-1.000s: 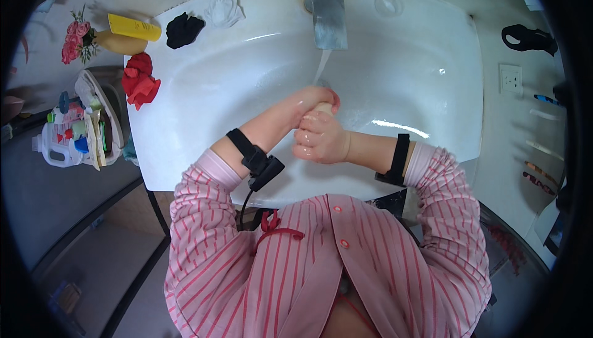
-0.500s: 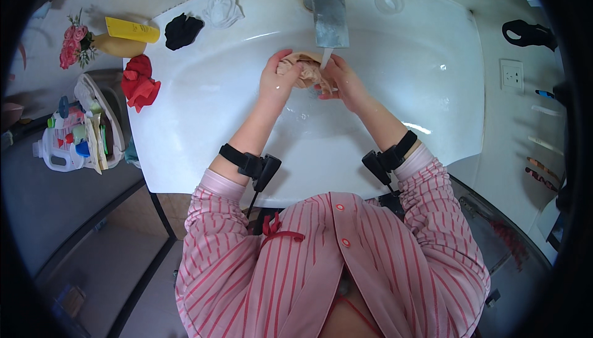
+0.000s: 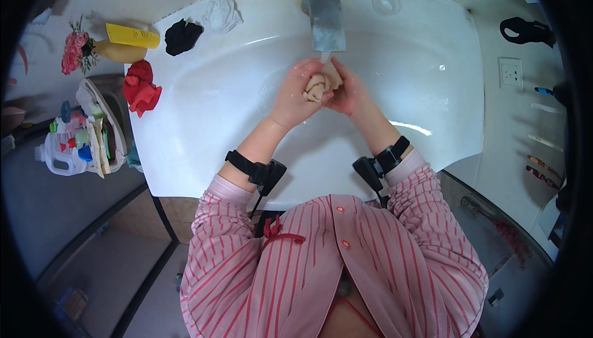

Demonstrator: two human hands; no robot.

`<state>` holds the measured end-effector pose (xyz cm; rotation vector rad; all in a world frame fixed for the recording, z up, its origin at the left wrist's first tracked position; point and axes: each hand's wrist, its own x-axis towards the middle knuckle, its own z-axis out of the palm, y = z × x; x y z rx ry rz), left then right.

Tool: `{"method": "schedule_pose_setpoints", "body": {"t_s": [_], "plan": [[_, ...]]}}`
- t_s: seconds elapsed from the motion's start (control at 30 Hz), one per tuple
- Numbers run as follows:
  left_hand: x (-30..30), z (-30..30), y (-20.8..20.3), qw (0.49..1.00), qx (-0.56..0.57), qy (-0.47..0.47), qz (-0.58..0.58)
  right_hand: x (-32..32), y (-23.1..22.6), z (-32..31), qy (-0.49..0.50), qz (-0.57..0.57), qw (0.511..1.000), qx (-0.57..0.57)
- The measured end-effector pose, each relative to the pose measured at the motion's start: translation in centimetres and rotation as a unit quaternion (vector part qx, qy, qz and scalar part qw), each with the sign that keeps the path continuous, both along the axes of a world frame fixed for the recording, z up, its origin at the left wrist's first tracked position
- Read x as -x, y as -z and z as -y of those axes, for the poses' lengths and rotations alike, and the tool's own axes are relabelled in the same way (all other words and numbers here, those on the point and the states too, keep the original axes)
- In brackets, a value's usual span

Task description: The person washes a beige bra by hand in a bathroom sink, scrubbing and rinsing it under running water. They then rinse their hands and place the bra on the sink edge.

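Note:
A wet beige cloth is bunched up between my two hands, over the basin of the white sink. My left hand wraps round its left side, and my right hand closes on it from the right. Just beyond them the wide metal faucet lets water run down onto the cloth and hands. What sort of garment or cloth it is cannot be made out while it is crumpled. Some fingertips are hidden behind it.
On the sink's left rim lie a red cloth, a black cloth and a white cloth. Nearby are a yellow tube and a bin with bottles. A clear round dish sits right of the faucet.
The cloth was spread looser under the stream; now it is squeezed into a compact bundle. Both hands have drawn together, the left one moving right and slightly nearer to me.

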<state>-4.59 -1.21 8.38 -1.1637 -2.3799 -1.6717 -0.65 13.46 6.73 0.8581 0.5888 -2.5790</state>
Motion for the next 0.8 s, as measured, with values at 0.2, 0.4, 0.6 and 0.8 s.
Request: {"method": "schedule_pose_setpoints", "body": {"t_s": [0.2,0.4,0.6,0.8], "plan": [[-0.7,-1.1,1.8,0.712,-0.324,-0.039,0.622,-1.6,-0.2,3.8,0.187,-0.073,0.822,-0.532],[0.6,-1.7,0.5,0.509,-0.301,0.103,0.799,-3.3,-3.5,3.9,0.119,-0.420,0.431,-0.790],[1.2,-1.8,-2.5,0.506,-0.173,0.175,0.826,-3.3,-6.5,4.1,0.044,-0.597,0.253,-0.760],[1.3,-1.8,-2.5,0.584,-0.043,0.162,0.794,-3.8,-6.2,4.1,-0.038,-0.653,0.186,-0.733]]}}
